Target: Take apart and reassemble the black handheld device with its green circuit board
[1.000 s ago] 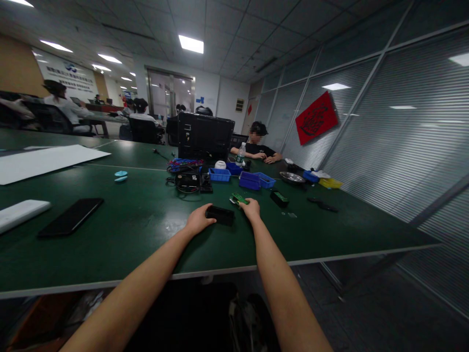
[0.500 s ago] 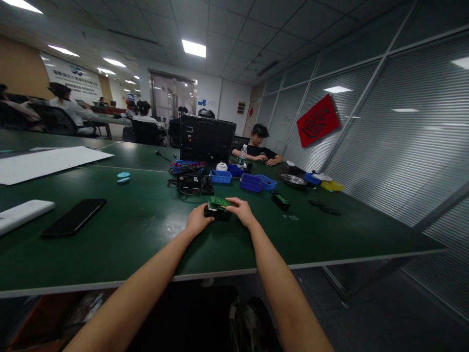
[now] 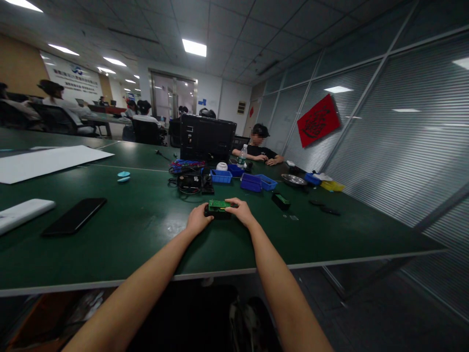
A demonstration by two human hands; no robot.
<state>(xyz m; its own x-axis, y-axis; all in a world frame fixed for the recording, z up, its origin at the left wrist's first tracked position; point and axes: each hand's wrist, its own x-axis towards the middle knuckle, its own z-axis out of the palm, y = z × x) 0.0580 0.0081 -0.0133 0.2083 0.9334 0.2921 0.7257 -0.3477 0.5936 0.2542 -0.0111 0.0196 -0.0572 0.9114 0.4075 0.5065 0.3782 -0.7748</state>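
Note:
A green circuit board point(image 3: 218, 203) lies over a small black case point(image 3: 217, 213) on the green table point(image 3: 146, 244). Gripping the left end of the case is my left hand point(image 3: 198, 218). My right hand point(image 3: 241, 211) pinches the right end of the board, its fingertips hiding that end. To the right, a second black case with a green board point(image 3: 281, 201) rests by itself, with small clear pieces point(image 3: 293, 217) in front of it.
Beyond my hands are a black device with cables point(image 3: 189, 182), blue trays point(image 3: 251, 182), a monitor point(image 3: 207, 138) and a bottle point(image 3: 242, 155). A phone point(image 3: 75, 216) lies left. A person point(image 3: 259, 146) sits across the table.
The green board, tilted before, now lies flatter and more level over the black case. Both hands have kept nearly the same places.

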